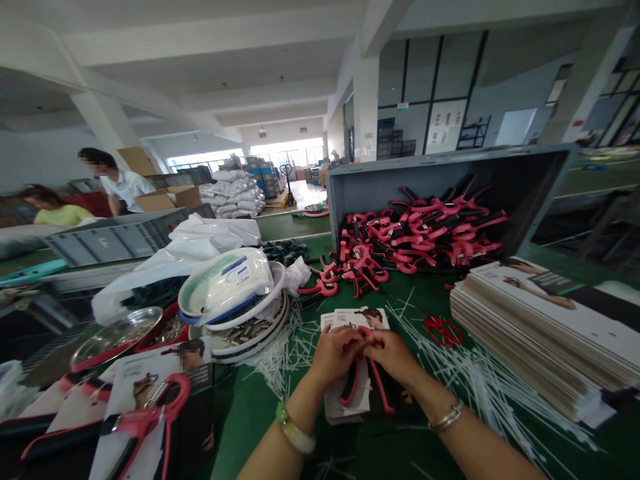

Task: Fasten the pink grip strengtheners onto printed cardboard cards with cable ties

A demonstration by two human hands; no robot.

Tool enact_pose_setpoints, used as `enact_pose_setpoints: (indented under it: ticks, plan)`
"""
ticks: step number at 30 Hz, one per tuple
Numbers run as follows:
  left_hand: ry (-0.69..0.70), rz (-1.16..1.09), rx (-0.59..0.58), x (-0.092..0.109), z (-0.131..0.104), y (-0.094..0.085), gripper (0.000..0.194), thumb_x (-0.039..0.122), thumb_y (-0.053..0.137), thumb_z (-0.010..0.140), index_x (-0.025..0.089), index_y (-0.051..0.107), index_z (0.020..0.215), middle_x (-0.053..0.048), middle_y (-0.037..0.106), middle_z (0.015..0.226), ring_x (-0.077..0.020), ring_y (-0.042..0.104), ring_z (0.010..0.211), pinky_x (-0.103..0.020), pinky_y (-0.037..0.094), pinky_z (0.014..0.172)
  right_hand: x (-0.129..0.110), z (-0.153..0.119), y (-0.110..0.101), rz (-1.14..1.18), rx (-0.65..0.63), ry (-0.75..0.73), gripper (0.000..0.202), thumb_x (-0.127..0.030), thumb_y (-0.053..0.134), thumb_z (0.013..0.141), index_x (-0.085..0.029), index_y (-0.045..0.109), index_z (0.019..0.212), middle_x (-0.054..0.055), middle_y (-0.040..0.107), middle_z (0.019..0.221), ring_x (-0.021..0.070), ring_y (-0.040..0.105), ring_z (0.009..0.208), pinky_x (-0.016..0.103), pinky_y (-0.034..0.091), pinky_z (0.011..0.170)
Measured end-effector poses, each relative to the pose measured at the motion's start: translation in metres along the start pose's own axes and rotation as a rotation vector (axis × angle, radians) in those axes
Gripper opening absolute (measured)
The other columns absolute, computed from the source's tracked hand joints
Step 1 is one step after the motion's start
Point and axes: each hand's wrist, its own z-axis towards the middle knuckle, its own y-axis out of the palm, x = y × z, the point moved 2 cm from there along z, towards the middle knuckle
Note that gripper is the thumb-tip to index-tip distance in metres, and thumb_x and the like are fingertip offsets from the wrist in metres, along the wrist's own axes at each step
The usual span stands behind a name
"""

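Note:
A red-and-black hand tool point(378, 383) lies on a printed card point(334, 407), its two handles pointing toward me. My left hand point(336, 353) and my right hand point(393, 353) meet over the tool's upper end, fingers bent and pressed together. Whatever small part they pinch there is hidden by the fingertips. More cards are stacked beneath that one. White plastic ties point(470, 380) are strewn to the right of my right hand, with others point(277, 360) to the left of my left hand.
A grey crate point(543, 193) tipped on its side holds many red tools point(400, 233). Stacked cards point(525, 333) stand at right, near red ties point(443, 331). Round trays point(280, 273) and carded tools point(145, 420) are at left. Two people point(125, 187) are beyond another crate point(120, 240).

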Motion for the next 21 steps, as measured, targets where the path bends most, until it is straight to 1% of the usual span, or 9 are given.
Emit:
enact_pose_setpoints:
  ticks: [2,4,6,10,14,16,18,19,21]
  plan:
    - [0.038,0.032,0.128,0.001,0.000,0.003,0.012,0.020,0.056,0.082,0.023,0.068,0.082,-0.003,0.067,0.091,-0.0167,0.059,0.089,-0.037,0.041,0.088,0.002,-0.006,0.002,0.022,0.096,-0.053,0.011,-0.024,0.057,0.068,-0.018,0.064,0.073,0.000,0.057,0.061,0.0164,0.053,0.058,0.028,0.042,0.058]
    - [0.116,0.058,0.277,0.003,-0.003,0.006,0.012,0.019,0.056,0.081,0.022,0.068,0.083,-0.005,0.062,0.093,-0.0171,0.056,0.089,-0.034,0.044,0.081,0.001,-0.012,0.002,0.077,0.195,-0.168,0.019,-0.022,0.055,0.071,-0.020,0.066,0.086,0.004,0.063,0.078,0.0185,0.059,0.074,0.030,0.046,0.067]
    - [0.192,0.107,0.389,0.007,-0.006,0.006,0.013,0.019,0.056,0.081,0.021,0.068,0.082,-0.005,0.058,0.090,-0.0175,0.054,0.087,-0.033,0.045,0.077,-0.002,-0.017,0.001,0.122,0.229,-0.284,0.019,-0.022,0.054,0.074,-0.021,0.067,0.089,0.006,0.064,0.092,0.0195,0.060,0.089,0.032,0.048,0.077]
    - [0.274,0.235,0.483,0.021,-0.011,0.001,0.016,0.018,0.052,0.083,0.021,0.067,0.078,-0.004,0.056,0.082,-0.0166,0.052,0.082,-0.038,0.043,0.085,-0.008,-0.016,0.004,0.040,0.119,-0.337,0.014,-0.024,0.054,0.079,-0.020,0.067,0.080,0.008,0.065,0.094,0.0208,0.060,0.098,0.036,0.046,0.088]
    - [0.383,0.268,0.461,0.029,-0.014,-0.004,0.021,0.015,0.048,0.084,0.022,0.066,0.078,-0.002,0.057,0.079,-0.0148,0.053,0.078,-0.041,0.039,0.093,-0.012,-0.004,0.008,-0.151,0.030,-0.364,0.017,-0.027,0.059,0.077,-0.018,0.069,0.087,0.014,0.059,0.118,0.0271,0.049,0.118,0.043,0.037,0.100]
    - [0.340,0.235,0.446,0.024,-0.015,-0.006,0.020,0.016,0.048,0.084,0.023,0.066,0.077,-0.003,0.058,0.080,-0.0152,0.054,0.080,-0.039,0.042,0.089,-0.011,0.001,0.008,-0.189,0.007,-0.381,0.019,-0.030,0.059,0.077,-0.019,0.069,0.090,0.014,0.059,0.117,0.0276,0.048,0.119,0.044,0.038,0.099]
    - [0.171,0.172,0.434,0.013,-0.017,-0.009,0.013,0.020,0.053,0.082,0.022,0.066,0.085,-0.004,0.060,0.086,-0.0168,0.055,0.085,-0.035,0.045,0.084,-0.010,0.004,0.006,-0.190,0.016,-0.409,0.016,-0.029,0.057,0.080,-0.021,0.069,0.088,0.011,0.063,0.107,0.0255,0.052,0.113,0.042,0.041,0.096]
    - [0.074,0.142,0.403,0.007,-0.019,-0.009,0.015,0.023,0.056,0.080,0.022,0.064,0.093,-0.005,0.061,0.092,-0.0180,0.055,0.089,-0.035,0.046,0.082,-0.010,0.004,0.005,-0.189,0.027,-0.434,0.015,-0.028,0.056,0.081,-0.021,0.068,0.087,0.010,0.064,0.101,0.0240,0.055,0.109,0.041,0.041,0.095]
    - [-0.086,0.110,0.283,-0.001,-0.025,-0.006,0.033,0.028,0.061,0.077,0.022,0.059,0.109,-0.006,0.062,0.102,-0.0202,0.056,0.096,-0.036,0.047,0.084,-0.011,0.001,0.003,-0.203,0.043,-0.502,0.014,-0.026,0.054,0.083,-0.022,0.067,0.082,0.007,0.065,0.091,0.0212,0.058,0.099,0.039,0.043,0.093]
